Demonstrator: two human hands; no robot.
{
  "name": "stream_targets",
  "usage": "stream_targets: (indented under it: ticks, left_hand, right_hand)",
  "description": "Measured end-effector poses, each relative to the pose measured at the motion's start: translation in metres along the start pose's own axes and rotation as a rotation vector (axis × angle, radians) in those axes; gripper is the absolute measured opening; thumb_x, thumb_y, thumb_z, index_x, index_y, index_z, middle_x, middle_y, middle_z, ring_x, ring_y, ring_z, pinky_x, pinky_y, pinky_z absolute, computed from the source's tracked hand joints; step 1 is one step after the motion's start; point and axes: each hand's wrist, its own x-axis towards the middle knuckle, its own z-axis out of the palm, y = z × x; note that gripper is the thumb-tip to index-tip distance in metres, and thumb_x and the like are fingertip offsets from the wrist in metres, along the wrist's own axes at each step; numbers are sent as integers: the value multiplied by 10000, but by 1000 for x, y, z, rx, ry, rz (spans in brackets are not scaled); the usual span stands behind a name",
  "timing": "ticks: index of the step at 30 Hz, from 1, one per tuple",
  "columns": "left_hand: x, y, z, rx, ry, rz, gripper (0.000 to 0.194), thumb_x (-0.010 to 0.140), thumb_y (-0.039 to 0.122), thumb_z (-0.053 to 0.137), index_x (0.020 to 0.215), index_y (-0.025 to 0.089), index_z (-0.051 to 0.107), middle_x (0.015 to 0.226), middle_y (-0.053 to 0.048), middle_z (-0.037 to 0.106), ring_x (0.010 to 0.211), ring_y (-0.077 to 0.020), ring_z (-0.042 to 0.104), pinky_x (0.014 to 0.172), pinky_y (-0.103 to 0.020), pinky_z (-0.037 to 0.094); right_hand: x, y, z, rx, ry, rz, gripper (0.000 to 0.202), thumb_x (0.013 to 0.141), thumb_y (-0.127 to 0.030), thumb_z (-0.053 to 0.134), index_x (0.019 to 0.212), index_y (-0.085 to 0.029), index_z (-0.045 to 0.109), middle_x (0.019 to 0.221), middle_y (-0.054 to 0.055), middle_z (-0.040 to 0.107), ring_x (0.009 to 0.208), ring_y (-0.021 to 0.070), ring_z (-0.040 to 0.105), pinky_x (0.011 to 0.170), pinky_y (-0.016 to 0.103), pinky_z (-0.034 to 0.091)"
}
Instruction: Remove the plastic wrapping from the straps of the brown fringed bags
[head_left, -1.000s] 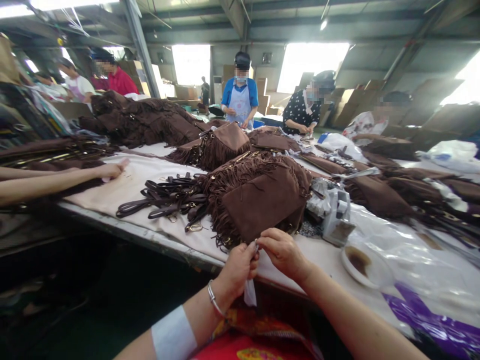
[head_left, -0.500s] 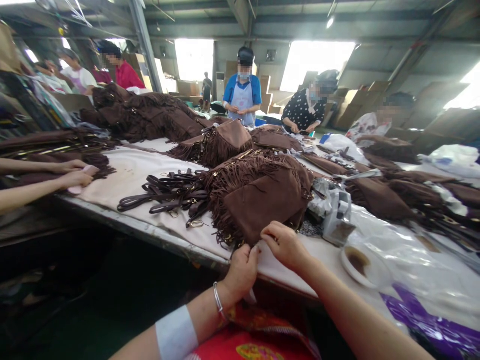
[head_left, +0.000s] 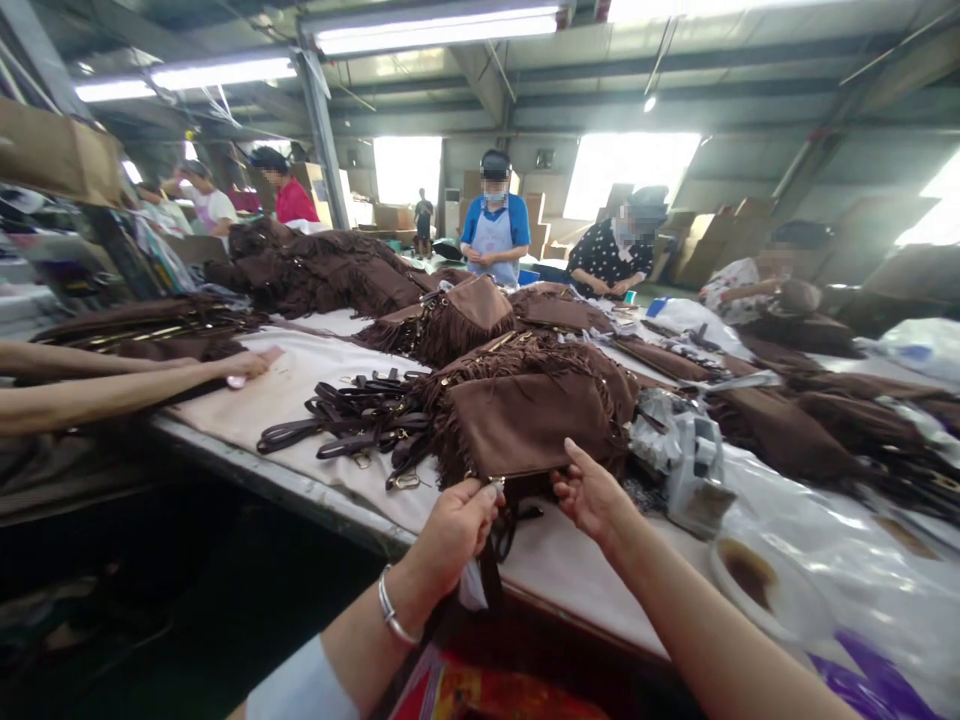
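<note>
A brown fringed bag (head_left: 525, 420) lies in front of me on the cloth-covered table, its zipped edge toward me. My left hand (head_left: 459, 525) is pinched at the near corner of this edge, beside a small shiny metal fitting. Dark strap pieces and a whitish tag hang below that hand. Just right of it, my right hand (head_left: 591, 495) has its fingers loosely apart at the bag's near edge, with nothing visible in them; whether it touches the bag I cannot tell. Several dark straps (head_left: 352, 415) with metal clasps lie left of the bag.
More brown fringed bags (head_left: 322, 265) are heaped farther back and to the right. A white dish (head_left: 742, 575) with brown residue and clear plastic (head_left: 840, 530) are at the right. At the left, a co-worker's arms (head_left: 150, 385) reach over the table (head_left: 300, 350). Several people work behind it.
My right hand has parted from my left and opened. The bag's near edge now shows between them. The view has tilted up, and the co-worker's hands at left have moved right.
</note>
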Motion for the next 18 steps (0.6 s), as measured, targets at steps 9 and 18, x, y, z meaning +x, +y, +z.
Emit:
stream_targets:
  ticks: [9, 18]
  left_hand:
    - [7, 29, -29, 32, 2, -8, 338, 770, 472, 643, 835, 155, 546, 570, 82, 378, 412, -20, 219, 389, -181, 109]
    - [58, 36, -9, -135, 214, 55, 462, 691, 582, 660, 845, 171, 517, 601, 92, 374, 423, -21, 243, 404, -170, 118]
  right_hand:
    - [5, -21, 50, -21, -466, 12, 242, 868, -408, 616, 821, -173, 584, 594, 4, 642, 416, 119, 548, 332, 208, 440]
    - [27, -31, 95, 192, -221, -413, 190, 801, -336, 710, 919, -210, 630, 875, 2, 709, 752, 168, 661, 543, 285, 604]
